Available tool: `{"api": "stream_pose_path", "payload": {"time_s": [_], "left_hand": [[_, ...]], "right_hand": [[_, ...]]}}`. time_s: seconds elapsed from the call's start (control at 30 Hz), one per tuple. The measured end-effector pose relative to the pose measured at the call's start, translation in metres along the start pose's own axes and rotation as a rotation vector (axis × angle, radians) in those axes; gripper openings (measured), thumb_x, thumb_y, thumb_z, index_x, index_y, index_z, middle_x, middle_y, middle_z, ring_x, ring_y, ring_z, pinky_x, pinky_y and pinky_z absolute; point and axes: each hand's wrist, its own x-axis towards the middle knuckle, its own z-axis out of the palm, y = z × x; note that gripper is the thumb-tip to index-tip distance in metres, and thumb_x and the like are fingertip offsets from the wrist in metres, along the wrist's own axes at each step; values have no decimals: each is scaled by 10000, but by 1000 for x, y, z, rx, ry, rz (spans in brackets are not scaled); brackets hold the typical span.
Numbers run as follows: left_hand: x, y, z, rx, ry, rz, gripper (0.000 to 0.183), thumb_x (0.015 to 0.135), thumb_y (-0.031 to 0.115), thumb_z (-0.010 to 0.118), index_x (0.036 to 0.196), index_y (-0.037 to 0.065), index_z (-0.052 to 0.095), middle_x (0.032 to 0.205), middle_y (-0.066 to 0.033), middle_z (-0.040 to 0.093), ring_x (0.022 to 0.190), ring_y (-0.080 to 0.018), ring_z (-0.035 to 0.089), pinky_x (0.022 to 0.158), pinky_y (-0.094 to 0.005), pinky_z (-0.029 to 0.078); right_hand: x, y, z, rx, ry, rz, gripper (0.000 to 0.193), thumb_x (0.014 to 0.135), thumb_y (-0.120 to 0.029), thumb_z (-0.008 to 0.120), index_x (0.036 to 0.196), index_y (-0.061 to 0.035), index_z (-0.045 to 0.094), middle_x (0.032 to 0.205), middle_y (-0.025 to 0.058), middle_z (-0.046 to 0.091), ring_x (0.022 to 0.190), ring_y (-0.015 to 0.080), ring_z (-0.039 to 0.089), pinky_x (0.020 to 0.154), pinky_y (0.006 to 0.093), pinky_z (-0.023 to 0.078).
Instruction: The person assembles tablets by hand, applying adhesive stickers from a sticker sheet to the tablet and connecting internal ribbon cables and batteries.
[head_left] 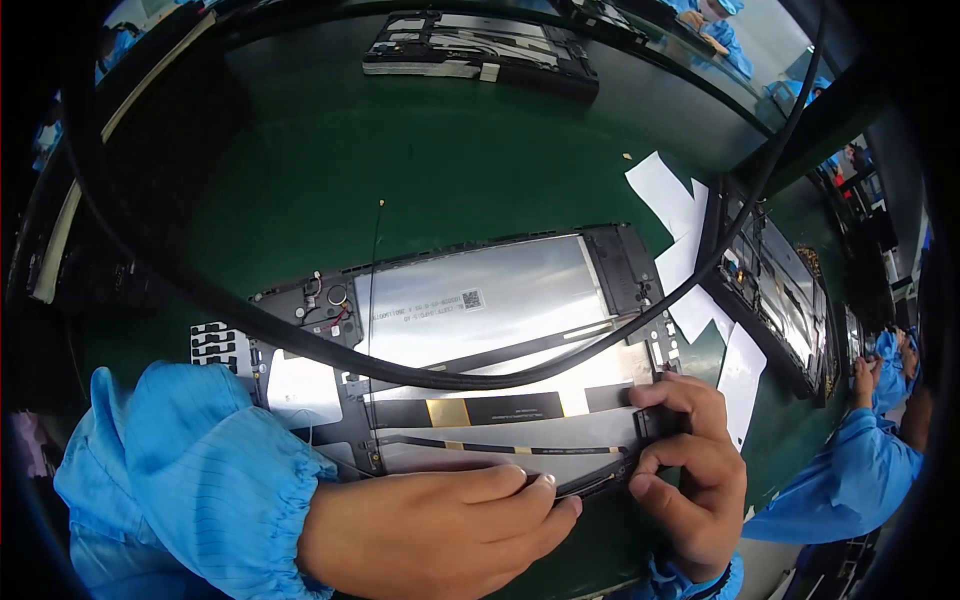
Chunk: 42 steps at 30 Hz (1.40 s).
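An opened tablet (480,300) lies in front of me, its inside facing up, with a silver sheet, black flat cables and a dark frame. My left hand (440,530) comes across its near edge from the left. The fingers are bent close together at that edge, with the tips near a thin dark strip; what is under them is hidden. At the tablet's near right corner is my right hand (695,465). Its forefinger touches the right end, while thumb and another finger close at the corner on something too small to make out.
A thick black cable (480,380) loops across the view above the tablet. White paper pieces (745,380) lie right of it, beside another opened tablet (775,290). Stacked tablet parts (480,50) sit far back on the green mat (290,150). A co-worker's blue sleeve (850,480) shows at right.
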Motion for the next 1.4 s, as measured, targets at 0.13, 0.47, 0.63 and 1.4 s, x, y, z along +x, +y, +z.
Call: {"api": "stream_pose_path", "payload": {"time_s": [0.13,0.47,0.63,1.4], "left_hand": [[15,19,39,-214,652,-268,359,765,160,455,1033,-69,521,1055,-151,523,982,-246,489,877,-303,373],[11,13,48,-289,433,-216,383,763,164,458,1070,-62,489,1118,-157,497,1064,-251,460,885,-321,373],[12,14,48,-295,478,-217,377,767,160,465,1071,-61,487,1118,-160,496,1042,-247,478,857,-297,400],[11,-7,21,3,100,38,299,742,71,455,993,-62,548,1070,-153,534,932,-235,550,805,-304,448]], "right_hand": [[0,0,0,-30,-12,-10,166,563,-160,596,615,-9,555,1055,192,512,1069,318,373,968,427,194],[-4,7,-3,65,102,-25,153,455,-75,658,584,-4,617,944,193,588,989,329,499,928,427,302],[-17,10,-7,203,258,71,184,450,-54,682,606,16,612,933,196,582,992,328,501,894,411,348],[-11,0,1,-479,119,-412,166,475,-3,640,629,-22,580,860,95,580,865,297,488,764,376,400]]}}
